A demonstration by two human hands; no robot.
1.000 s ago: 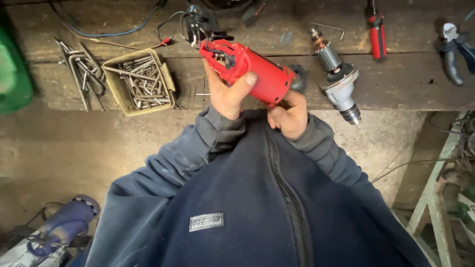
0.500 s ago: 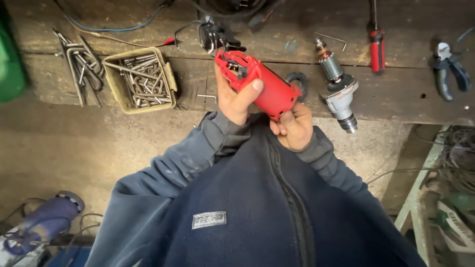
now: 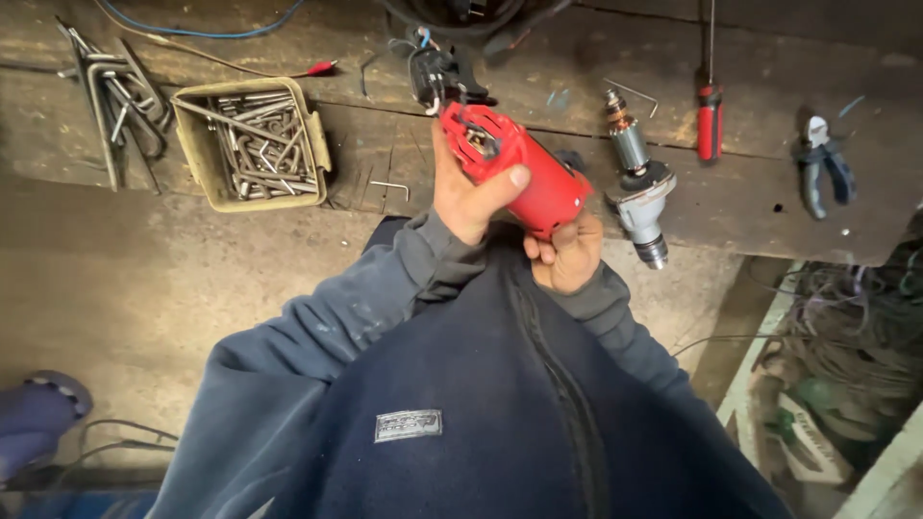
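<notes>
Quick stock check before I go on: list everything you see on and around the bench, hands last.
red tool housing: one, red, held above the bench edge
motor armature: one, grey metal, on the bench right of the housing
screwdriver: one, red handle, bench, further right
pliers: one, blue handles, bench far right
tray of hex keys: one, tan, bench left
loose hex keys: several, grey, far left
left hand: grips the housing, thumb on top
right hand: supports the housing from below

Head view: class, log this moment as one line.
left hand: grips red tool housing | right hand: supports below | motor armature: on bench
</notes>
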